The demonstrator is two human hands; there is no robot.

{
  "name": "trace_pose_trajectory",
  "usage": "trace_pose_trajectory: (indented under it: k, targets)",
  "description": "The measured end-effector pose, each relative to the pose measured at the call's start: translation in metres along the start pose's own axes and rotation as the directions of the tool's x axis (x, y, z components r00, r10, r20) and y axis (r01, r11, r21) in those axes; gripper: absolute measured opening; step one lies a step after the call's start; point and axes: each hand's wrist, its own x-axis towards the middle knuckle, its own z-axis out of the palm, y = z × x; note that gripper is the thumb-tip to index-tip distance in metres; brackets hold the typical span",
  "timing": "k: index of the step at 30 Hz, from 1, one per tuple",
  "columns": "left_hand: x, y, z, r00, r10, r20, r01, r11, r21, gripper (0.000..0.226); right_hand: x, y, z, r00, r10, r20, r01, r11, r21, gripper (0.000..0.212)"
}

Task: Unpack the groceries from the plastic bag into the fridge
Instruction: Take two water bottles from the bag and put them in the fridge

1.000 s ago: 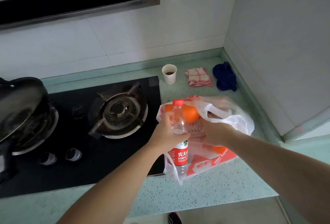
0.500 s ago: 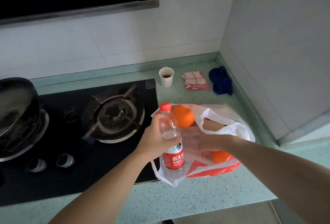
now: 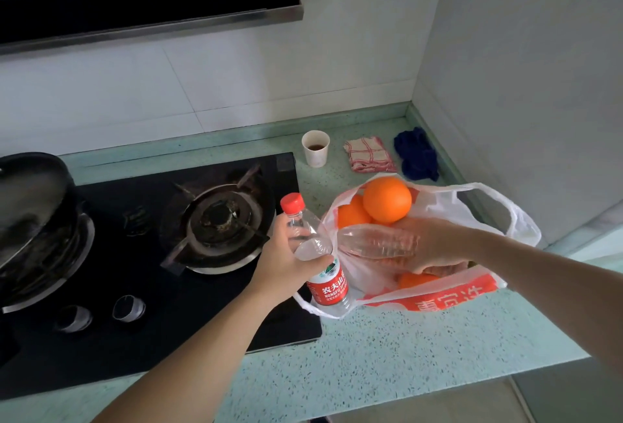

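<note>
A white and red plastic bag (image 3: 468,291) lies open on the green counter. Inside it are oranges, the largest orange (image 3: 387,199) on top at the bag's mouth. My left hand (image 3: 286,264) grips an upright water bottle (image 3: 325,284) with a red cap and red label, just left of the bag. My right hand (image 3: 435,247) is inside the bag's mouth, closed around a second clear bottle (image 3: 374,240) that lies on its side with its base toward the first bottle. The fridge is out of sight.
A black gas hob (image 3: 188,254) fills the counter to the left, with a dark pan (image 3: 30,207) on its left burner. Behind the bag stand a paper cup (image 3: 315,149), a checked cloth (image 3: 369,155) and a blue cloth (image 3: 416,153). A wall closes off the right side.
My right hand has pulled a second clear bottle up out of the bag. The oranges have come into full view at the bag's mouth. My left hand still holds the upright bottle.
</note>
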Motion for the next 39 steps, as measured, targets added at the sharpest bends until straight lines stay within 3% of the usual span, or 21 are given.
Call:
trace_pose_trajectory:
  k: [4,8,11,13,16,21,27,29,33,37,39]
  targets:
    - [0.002,0.004,0.004,1.000,0.003,-0.005,-0.003,1.000,0.024,0.080,-0.001,0.008,0.002,1.000,0.004,0.004,-0.004,0.995,0.100,0.066]
    - [0.007,0.012,0.011,0.999,0.032,-0.005,-0.031,0.997,0.075,0.077,-0.010,0.006,-0.002,0.999,0.010,0.043,-0.012,0.999,0.050,0.050]
    - [0.009,0.016,0.016,0.999,0.052,0.000,-0.051,0.994,0.095,0.078,-0.021,0.004,-0.008,0.999,0.042,0.000,-0.042,0.999,0.019,0.055]
    - [0.011,0.016,0.018,0.999,0.046,-0.012,-0.045,0.996,0.083,0.078,-0.028,0.008,-0.012,0.997,0.066,-0.037,-0.065,0.997,0.029,0.061]
    - [0.013,0.017,0.020,0.999,0.049,-0.013,-0.048,0.996,0.079,0.076,-0.037,0.012,-0.018,0.991,0.106,-0.084,-0.081,0.962,0.261,0.086]
    - [0.014,0.025,0.027,0.992,0.078,0.096,-0.090,0.988,0.126,0.078,-0.045,0.005,-0.015,0.970,-0.004,-0.244,0.168,0.738,0.653,0.098]
    - [0.016,0.044,0.038,0.978,0.089,0.190,-0.112,0.987,0.114,0.086,-0.058,-0.010,-0.011,0.905,-0.016,-0.424,0.393,0.412,0.822,0.055]
    - [0.020,0.054,0.037,0.980,0.073,0.187,-0.083,0.996,0.042,0.081,-0.063,-0.019,-0.016,0.893,-0.020,-0.449,0.433,0.304,0.848,0.057]
    - [0.030,0.077,0.034,0.985,0.036,0.170,0.003,0.975,-0.223,0.074,-0.081,-0.038,-0.031,0.924,-0.074,-0.375,0.382,0.180,0.906,0.092]
    - [0.036,0.094,0.039,0.983,0.037,0.180,0.055,0.875,-0.481,0.049,-0.085,-0.046,-0.035,0.907,0.007,-0.421,0.421,0.037,0.906,0.082]
    - [0.038,0.097,0.045,0.964,0.020,0.264,0.143,0.800,-0.583,0.064,-0.085,-0.046,-0.032,0.911,0.037,-0.411,0.412,-0.009,0.911,0.082]
